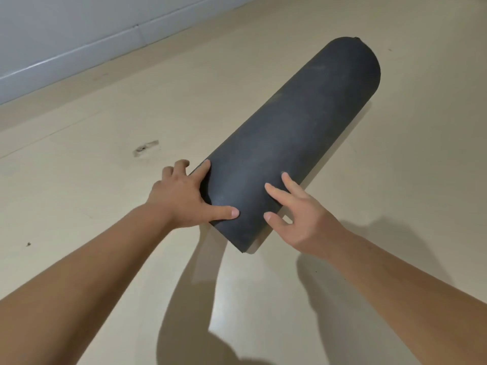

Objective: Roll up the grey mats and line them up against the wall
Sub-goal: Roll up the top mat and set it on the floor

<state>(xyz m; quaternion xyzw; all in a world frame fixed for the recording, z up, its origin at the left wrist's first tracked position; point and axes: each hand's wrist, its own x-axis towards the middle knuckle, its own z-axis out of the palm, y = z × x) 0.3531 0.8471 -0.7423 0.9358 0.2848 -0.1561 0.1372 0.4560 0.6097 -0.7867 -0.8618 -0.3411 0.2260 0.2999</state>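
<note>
The grey mat (pixel 287 143) is rolled up and lies on the floor (pixel 105 154), well apart from the wall (pixel 66 30). The left hand (pixel 179 198) is at the near end of the mat. Its grip is apart, with thumb and first finger lying straight on the roll. The right hand (pixel 303 219) is on the mat's other side, grip apart too, with two fingertips touching it.

left arm (pixel 87 262), right arm (pixel 400 283) both stretched out from the near side; left hand (pixel 181 198) spread, thumb (pixel 224 212) stuck out right; right hand (pixel 300 219) loose, fingers (pixel 275 195) splayed
</note>
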